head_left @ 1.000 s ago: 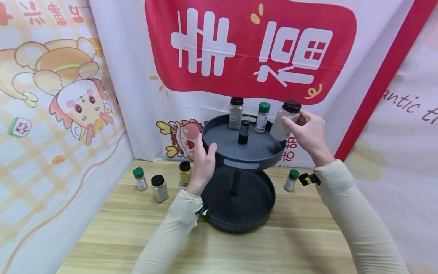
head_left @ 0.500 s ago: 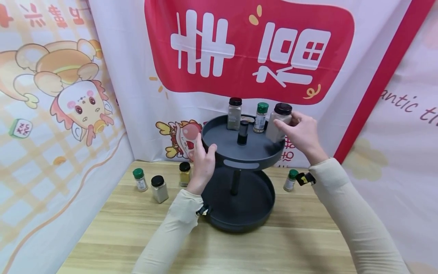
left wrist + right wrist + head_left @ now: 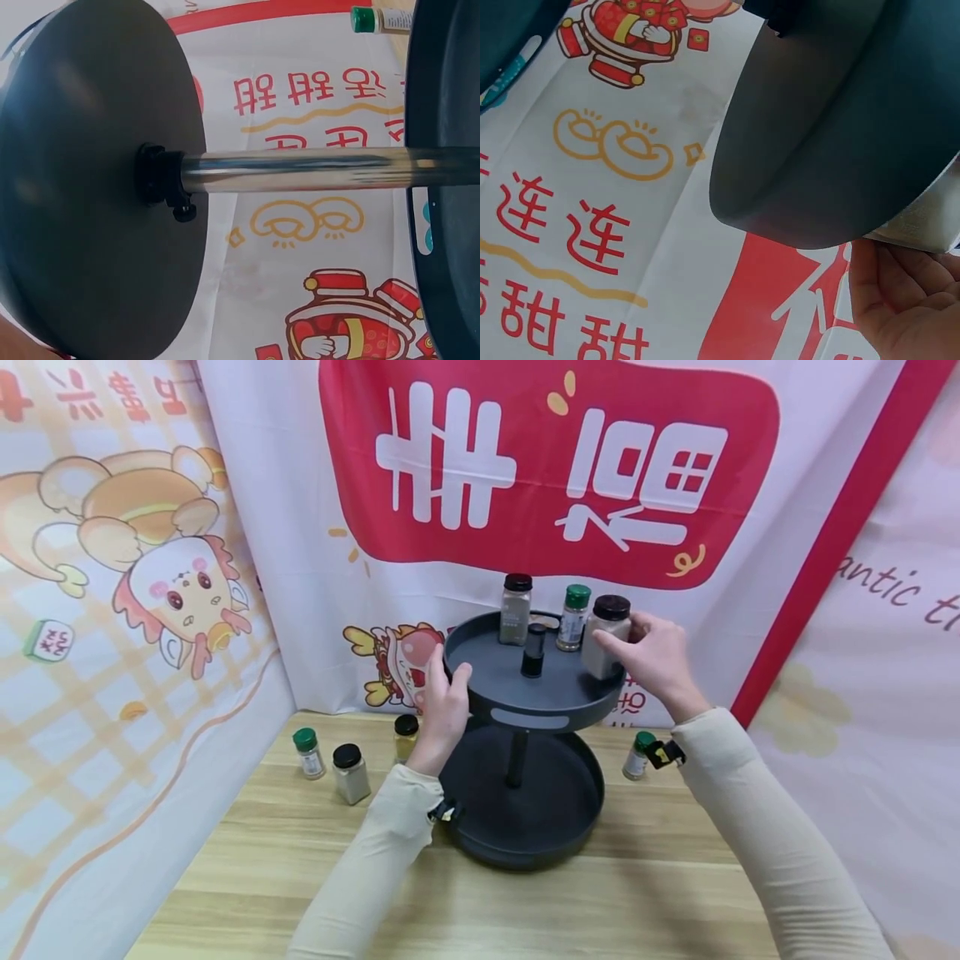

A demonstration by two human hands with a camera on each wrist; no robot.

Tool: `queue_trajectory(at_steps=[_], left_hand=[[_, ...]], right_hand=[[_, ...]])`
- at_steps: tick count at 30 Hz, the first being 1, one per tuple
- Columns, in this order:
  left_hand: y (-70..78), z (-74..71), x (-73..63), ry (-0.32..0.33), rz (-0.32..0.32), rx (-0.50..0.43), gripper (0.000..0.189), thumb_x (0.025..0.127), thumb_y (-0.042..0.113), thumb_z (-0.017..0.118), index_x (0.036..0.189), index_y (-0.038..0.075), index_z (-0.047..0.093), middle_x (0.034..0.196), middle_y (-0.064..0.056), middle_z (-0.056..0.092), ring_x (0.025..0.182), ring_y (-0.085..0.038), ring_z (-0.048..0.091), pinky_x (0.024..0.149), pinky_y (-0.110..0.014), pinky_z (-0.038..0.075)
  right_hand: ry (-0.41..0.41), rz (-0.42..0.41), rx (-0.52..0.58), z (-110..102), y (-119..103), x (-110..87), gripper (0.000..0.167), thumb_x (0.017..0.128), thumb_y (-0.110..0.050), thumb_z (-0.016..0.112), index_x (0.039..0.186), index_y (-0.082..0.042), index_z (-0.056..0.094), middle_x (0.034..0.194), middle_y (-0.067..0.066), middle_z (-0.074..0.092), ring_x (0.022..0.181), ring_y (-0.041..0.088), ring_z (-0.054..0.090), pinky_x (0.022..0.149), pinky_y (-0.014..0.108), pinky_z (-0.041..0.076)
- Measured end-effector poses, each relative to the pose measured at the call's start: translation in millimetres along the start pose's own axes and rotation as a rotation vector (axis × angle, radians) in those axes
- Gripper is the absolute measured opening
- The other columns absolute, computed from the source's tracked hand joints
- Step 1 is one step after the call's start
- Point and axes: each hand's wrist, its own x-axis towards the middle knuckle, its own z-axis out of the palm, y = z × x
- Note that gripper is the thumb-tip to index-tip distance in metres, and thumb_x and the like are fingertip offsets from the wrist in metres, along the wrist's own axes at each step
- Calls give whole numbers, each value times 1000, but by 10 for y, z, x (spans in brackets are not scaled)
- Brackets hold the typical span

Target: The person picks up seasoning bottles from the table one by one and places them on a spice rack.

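Note:
My right hand [image 3: 662,662] pinches a square spice jar [image 3: 604,653] with a black lid and pale contents. The jar stands nearly upright at the right side of the upper tray [image 3: 517,695] of a dark two-tier rack. In the right wrist view, fingers [image 3: 904,285] show beneath the jar's lower part, beyond the tray wall. Against the tray's left side rests my left hand [image 3: 442,706], its fingers fairly straight and thumb apart. On the same tray stand a black-lidded jar [image 3: 515,614] and a green-lidded bottle [image 3: 573,625]. The left wrist view shows the tray's underside [image 3: 97,180].
Below, the lower tray [image 3: 517,839] stands on the wooden table [image 3: 570,910]. At left are a green-lidded bottle [image 3: 309,756], a black-lidded jar [image 3: 351,777] and a yellow jar [image 3: 405,739], partly behind my left arm. Another green-lidded bottle [image 3: 636,760] stands at right.
My right hand has moved the spice jar left and down, from tilted over the tray's right rim to nearly upright inside it. My left hand has stayed at the tray's left side.

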Motion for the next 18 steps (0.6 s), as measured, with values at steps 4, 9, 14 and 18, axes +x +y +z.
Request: queue_trajectory(at_steps=[4,9,14,18], left_hand=[[-9,-8,76,0,-30,-19,64,97,35,39,151,8,18,155,-9,17,140,-19,17,113,-42,14],[-50,-31,170,-11,-49,-37,62,98,34,39,151,9,20,154,-8,21,139,-21,20,112,-42,15],[-78,-46,232,-32,-73,-60,60,98,34,38,150,11,22,154,-6,23,138,-20,23,111,-40,17],[-107,-60,250,-52,-100,-91,57,99,32,36,151,13,21,154,-5,22,138,-19,22,111,-38,19]], right_hand=[[-3,-2,-18,17,31,-6,52,83,-53,64,108,-8,64,87,11,65,76,24,55,65,35,49],[-10,-11,-59,27,65,-8,48,84,-53,63,97,-7,63,82,10,62,74,24,53,61,34,48],[-13,-17,-77,23,76,-2,47,84,-53,63,92,-7,62,81,10,60,74,24,52,59,34,47],[-27,-4,-84,19,73,-11,48,83,-55,63,90,-7,62,80,10,61,72,24,52,58,34,47]])
